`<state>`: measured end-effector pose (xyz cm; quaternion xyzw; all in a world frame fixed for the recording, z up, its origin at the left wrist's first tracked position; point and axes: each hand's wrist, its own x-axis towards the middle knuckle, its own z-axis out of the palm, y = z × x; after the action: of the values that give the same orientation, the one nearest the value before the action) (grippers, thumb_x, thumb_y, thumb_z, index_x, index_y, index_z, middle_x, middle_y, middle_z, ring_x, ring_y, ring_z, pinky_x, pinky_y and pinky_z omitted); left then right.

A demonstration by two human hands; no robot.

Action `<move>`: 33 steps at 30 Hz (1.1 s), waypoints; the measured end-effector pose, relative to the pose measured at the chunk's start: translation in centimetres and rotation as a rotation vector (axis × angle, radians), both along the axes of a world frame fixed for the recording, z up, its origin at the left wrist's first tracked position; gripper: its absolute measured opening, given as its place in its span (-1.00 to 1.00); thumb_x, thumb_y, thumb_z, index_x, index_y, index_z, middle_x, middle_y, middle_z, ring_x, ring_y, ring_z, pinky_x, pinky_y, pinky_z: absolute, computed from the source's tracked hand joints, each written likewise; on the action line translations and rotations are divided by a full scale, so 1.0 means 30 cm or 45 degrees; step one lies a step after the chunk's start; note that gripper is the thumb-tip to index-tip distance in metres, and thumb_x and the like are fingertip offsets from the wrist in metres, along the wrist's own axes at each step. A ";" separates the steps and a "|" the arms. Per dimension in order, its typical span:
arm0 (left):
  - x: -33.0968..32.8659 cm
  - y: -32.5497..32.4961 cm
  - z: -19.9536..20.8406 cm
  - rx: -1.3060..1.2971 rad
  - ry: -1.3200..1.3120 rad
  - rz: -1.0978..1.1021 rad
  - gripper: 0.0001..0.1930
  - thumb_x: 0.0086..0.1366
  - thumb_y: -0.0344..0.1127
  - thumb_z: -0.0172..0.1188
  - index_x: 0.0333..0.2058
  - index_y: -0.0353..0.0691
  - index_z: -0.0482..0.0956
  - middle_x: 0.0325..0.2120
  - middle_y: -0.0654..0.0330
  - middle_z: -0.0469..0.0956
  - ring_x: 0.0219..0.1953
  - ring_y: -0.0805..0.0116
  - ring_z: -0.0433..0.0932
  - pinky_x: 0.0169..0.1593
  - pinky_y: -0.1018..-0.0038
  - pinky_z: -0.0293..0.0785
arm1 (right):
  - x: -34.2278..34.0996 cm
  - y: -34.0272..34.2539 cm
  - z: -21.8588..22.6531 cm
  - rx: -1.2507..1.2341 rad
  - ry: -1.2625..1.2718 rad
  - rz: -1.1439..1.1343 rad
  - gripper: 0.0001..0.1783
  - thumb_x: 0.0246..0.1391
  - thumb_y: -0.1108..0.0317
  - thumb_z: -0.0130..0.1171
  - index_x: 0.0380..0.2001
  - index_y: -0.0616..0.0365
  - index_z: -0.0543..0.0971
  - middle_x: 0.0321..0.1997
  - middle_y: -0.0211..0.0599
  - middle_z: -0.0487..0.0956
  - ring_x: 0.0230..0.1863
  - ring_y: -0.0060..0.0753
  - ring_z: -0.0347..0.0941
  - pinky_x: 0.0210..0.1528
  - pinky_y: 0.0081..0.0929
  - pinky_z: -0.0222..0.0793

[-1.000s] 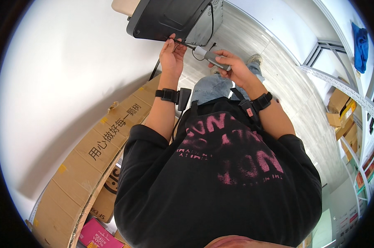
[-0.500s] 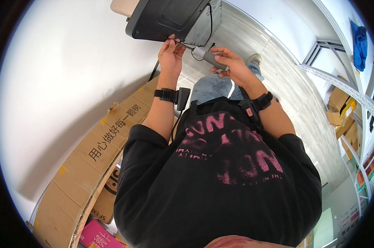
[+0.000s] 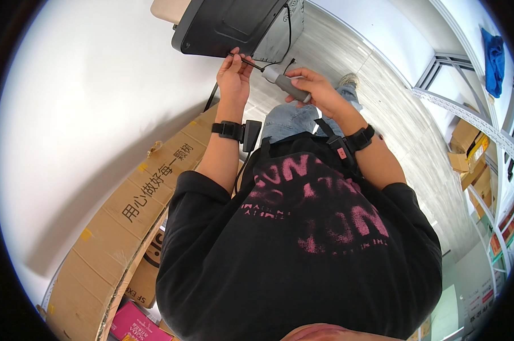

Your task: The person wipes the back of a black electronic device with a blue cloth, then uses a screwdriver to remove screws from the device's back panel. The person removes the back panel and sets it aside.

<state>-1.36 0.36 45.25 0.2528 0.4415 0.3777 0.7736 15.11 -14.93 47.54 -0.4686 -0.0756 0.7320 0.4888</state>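
Screwdriver tip at the back of a black appliance, both hands up at it.

The grey-handled screwdriver (image 3: 288, 86) lay in my right hand (image 3: 319, 91), fingers wrapped closed around the handle, its thin shaft pointing left to the lower edge of the black appliance (image 3: 234, 25) on the white desk (image 3: 80, 113). My left hand (image 3: 234, 71) pinched the shaft near its tip, fingers closed on it, just beside the casing. A black cord (image 3: 290, 28) ran down the appliance's rear. Cardboard boxes (image 3: 126, 216) stood against the desk below, metal shelving (image 3: 467, 102) off to the right. I judged the risk was the tip slipping off whatever it met, since it came in at a slant, and jabbing the left fingertips or scratching the casing.
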 end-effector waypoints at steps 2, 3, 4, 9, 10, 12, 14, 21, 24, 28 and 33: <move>0.000 0.000 0.000 -0.009 -0.008 0.011 -0.80 0.31 -0.39 0.05 -0.11 -0.29 0.44 -0.37 0.22 0.48 -0.27 0.33 0.51 -0.09 0.39 0.53 | -0.007 -0.002 -0.004 0.023 -0.142 0.014 -0.57 0.06 0.45 0.15 0.03 0.13 0.38 -0.09 -0.34 0.44 -0.25 -0.52 0.44 -0.34 -0.59 0.39; 0.003 0.000 0.002 -0.012 -0.009 0.006 -0.79 0.31 -0.38 0.06 -0.10 -0.28 0.44 -0.37 0.23 0.48 -0.27 0.34 0.51 -0.10 0.40 0.53 | -0.019 -0.003 -0.012 0.057 -0.225 -0.007 -0.58 0.06 0.46 0.15 0.02 0.13 0.39 -0.08 -0.34 0.44 -0.26 -0.53 0.43 -0.35 -0.59 0.38; 0.006 -0.002 0.005 -0.014 -0.011 0.001 -0.79 0.31 -0.37 0.07 -0.10 -0.26 0.44 -0.37 0.24 0.48 -0.27 0.34 0.51 -0.11 0.40 0.52 | -0.028 -0.005 -0.019 0.091 -0.308 -0.029 -0.59 0.06 0.47 0.15 0.02 0.13 0.39 -0.08 -0.34 0.44 -0.27 -0.55 0.43 -0.36 -0.59 0.38; 0.002 -0.004 0.000 -0.038 0.075 -0.013 -0.80 0.29 -0.35 0.10 -0.11 -0.17 0.46 -0.39 0.29 0.50 -0.32 0.39 0.53 -0.19 0.39 0.53 | -0.032 -0.010 -0.045 0.168 -0.349 -0.073 -0.59 0.02 0.53 0.17 -0.01 0.14 0.41 -0.06 -0.35 0.43 -0.28 -0.60 0.38 -0.37 -0.62 0.38; -0.001 -0.005 -0.002 -0.037 0.079 -0.022 -0.80 0.29 -0.35 0.11 -0.11 -0.16 0.46 -0.39 0.30 0.50 -0.32 0.40 0.53 -0.20 0.39 0.52 | -0.033 -0.012 -0.047 0.176 -0.353 -0.076 -0.58 0.01 0.54 0.17 -0.02 0.15 0.41 -0.06 -0.35 0.43 -0.28 -0.60 0.37 -0.37 -0.62 0.37; -0.002 -0.005 -0.002 -0.032 0.072 -0.035 -0.80 0.29 -0.34 0.11 -0.11 -0.14 0.47 -0.39 0.30 0.50 -0.32 0.40 0.53 -0.21 0.39 0.52 | -0.031 -0.013 -0.044 0.177 -0.360 -0.073 -0.60 0.01 0.54 0.17 -0.03 0.17 0.42 -0.07 -0.36 0.43 -0.27 -0.60 0.37 -0.37 -0.63 0.37; -0.002 -0.005 -0.002 -0.026 0.050 -0.044 -0.80 0.29 -0.34 0.11 -0.11 -0.15 0.47 -0.38 0.29 0.51 -0.31 0.39 0.53 -0.20 0.38 0.52 | -0.026 -0.014 -0.040 0.176 -0.368 -0.073 -0.61 0.01 0.55 0.16 -0.04 0.18 0.42 -0.08 -0.37 0.44 -0.26 -0.60 0.37 -0.38 -0.63 0.37; -0.005 -0.001 -0.008 -0.004 0.023 -0.042 -0.79 0.31 -0.35 0.06 -0.09 -0.20 0.44 -0.36 0.25 0.47 -0.28 0.35 0.52 -0.16 0.42 0.53 | -0.022 -0.008 -0.027 0.179 -0.398 -0.069 -0.61 0.02 0.53 0.16 -0.03 0.17 0.42 -0.12 -0.39 0.46 -0.27 -0.60 0.38 -0.38 -0.62 0.35; -0.006 0.001 -0.007 -0.011 0.018 -0.028 -0.80 0.31 -0.36 0.06 -0.10 -0.23 0.43 -0.36 0.24 0.48 -0.29 0.36 0.52 -0.17 0.45 0.54 | -0.021 -0.005 -0.040 0.170 -0.334 -0.065 -0.62 0.05 0.49 0.16 -0.02 0.17 0.42 -0.14 -0.40 0.46 -0.27 -0.60 0.38 -0.39 -0.63 0.34; 0.000 -0.004 0.009 -0.016 0.028 -0.023 -0.80 0.32 -0.36 0.06 -0.11 -0.24 0.43 -0.36 0.23 0.48 -0.30 0.37 0.52 -0.18 0.48 0.55 | -0.021 -0.005 -0.044 0.153 -0.244 -0.077 -0.63 0.08 0.44 0.14 -0.01 0.17 0.42 -0.16 -0.42 0.46 -0.26 -0.59 0.39 -0.40 -0.64 0.32; -0.006 0.001 -0.007 -0.001 0.038 -0.020 -0.82 0.29 -0.35 0.12 -0.15 -0.20 0.47 -0.39 0.28 0.52 -0.34 0.41 0.54 -0.22 0.45 0.54 | -0.021 -0.008 -0.023 0.088 -0.124 -0.110 -0.66 0.13 0.35 0.10 -0.01 0.16 0.42 -0.17 -0.41 0.47 -0.25 -0.58 0.41 -0.42 -0.63 0.29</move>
<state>-1.52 0.39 45.03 0.2617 0.4512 0.3678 0.7699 14.48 -15.18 46.85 -0.4893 -0.1044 0.6834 0.5316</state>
